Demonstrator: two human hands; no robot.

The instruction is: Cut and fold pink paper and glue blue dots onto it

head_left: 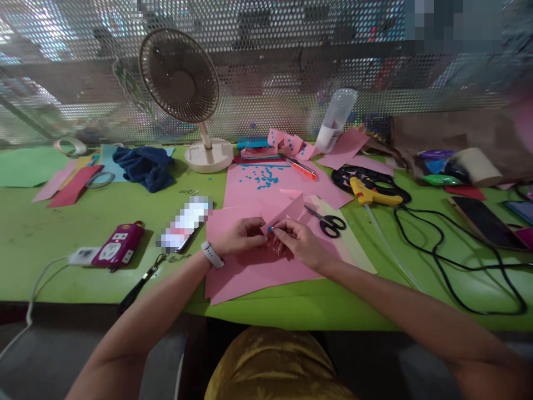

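My left hand (241,238), with a white wristband (212,255), is closed with thumb and fingers on the lower end of a folded pink paper piece (291,210). Fingertips of my right hand (303,244) are pinched at a tiny blue paper dot (270,228), against that same end of the piece. Under both hands lie larger pink paper sheets (237,278). Black-handled scissors (331,225) rest just right of my right hand. Farther back, many small blue dots (264,178) are scattered on another pink sheet.
An orange cutter knife (303,168) lies behind the dots, near a pink strip with blue dots (291,144). A yellow glue gun (372,194) and black cable (437,250) are at right. At left are a phone (187,222), a purple power socket (119,244) and a fan (180,78).
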